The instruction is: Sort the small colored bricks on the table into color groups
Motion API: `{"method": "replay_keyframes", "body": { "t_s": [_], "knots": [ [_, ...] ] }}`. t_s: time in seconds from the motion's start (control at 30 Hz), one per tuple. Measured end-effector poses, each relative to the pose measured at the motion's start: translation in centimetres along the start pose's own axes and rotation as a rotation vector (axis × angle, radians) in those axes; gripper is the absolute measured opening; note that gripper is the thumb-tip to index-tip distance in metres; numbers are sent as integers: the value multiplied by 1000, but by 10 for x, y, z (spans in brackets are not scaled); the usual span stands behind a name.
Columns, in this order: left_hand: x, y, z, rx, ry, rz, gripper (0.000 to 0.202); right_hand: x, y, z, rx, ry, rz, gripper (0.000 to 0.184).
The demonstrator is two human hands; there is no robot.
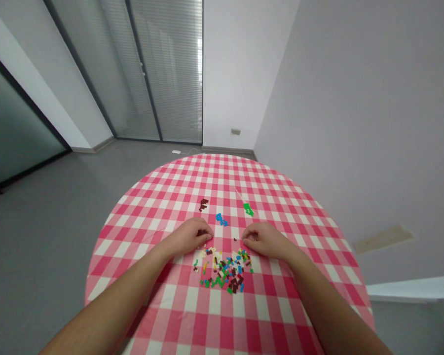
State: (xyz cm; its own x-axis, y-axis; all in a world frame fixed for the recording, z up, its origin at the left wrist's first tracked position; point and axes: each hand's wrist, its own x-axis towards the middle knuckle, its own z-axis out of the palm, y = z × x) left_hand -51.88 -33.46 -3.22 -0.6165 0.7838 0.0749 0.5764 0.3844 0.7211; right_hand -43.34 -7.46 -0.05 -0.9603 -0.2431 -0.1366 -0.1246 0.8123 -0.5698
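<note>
My left hand and my right hand rest on a round table with a pink-and-white checked cloth. Their curled fingertips point toward each other, just above a loose heap of small multicoloured plastic bricks. Whether either hand pinches a brick is hidden by the fingers. Farther out lie three small sorted groups: dark brown bricks, blue bricks and green bricks. The blue group is nearest the gap between my hands.
The round table's rim curves around the cloth, with grey floor beyond it. A glass partition with blinds stands at the far side, and a white wall at the right. A white cable lies on the floor.
</note>
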Motion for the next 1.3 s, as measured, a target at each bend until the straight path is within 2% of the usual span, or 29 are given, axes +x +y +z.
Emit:
{"method": "replay_keyframes", "body": {
  "t_s": [0.1,0.17,0.33,0.63,0.73,0.83,0.93,1.0,1.07,1.17,1.3],
  "knots": [
    [0,0,0,-2,-8,-1,14,-11,-11,-4,0,-201,0,16],
    [0,0,0,-6,-6,-10,15,-17,-19,-1,-17,-279,-62,23],
    [0,1,1,-14,-5,-2,16,-18,-28,13,-103,-230,-192,35],
    [1,4,0,-3,-11,-7,17,-16,-36,15,-157,-252,-186,26],
    [1,3,0,-9,-3,8,17,-15,-36,16,-81,-212,-216,21],
    [1,1,1,-1,1,25,17,-11,-28,18,83,-107,-233,15],
    [1,-2,2,21,7,44,17,-1,-17,21,164,102,-173,12],
    [1,-3,2,31,9,43,17,6,-10,23,127,255,-111,11],
    [2,-4,3,31,9,38,17,13,-6,26,67,343,-70,11],
    [1,-3,3,22,13,41,17,20,-1,32,-5,354,-60,12],
    [1,0,2,6,4,44,18,24,3,41,-46,330,-118,18]
  ]
}}
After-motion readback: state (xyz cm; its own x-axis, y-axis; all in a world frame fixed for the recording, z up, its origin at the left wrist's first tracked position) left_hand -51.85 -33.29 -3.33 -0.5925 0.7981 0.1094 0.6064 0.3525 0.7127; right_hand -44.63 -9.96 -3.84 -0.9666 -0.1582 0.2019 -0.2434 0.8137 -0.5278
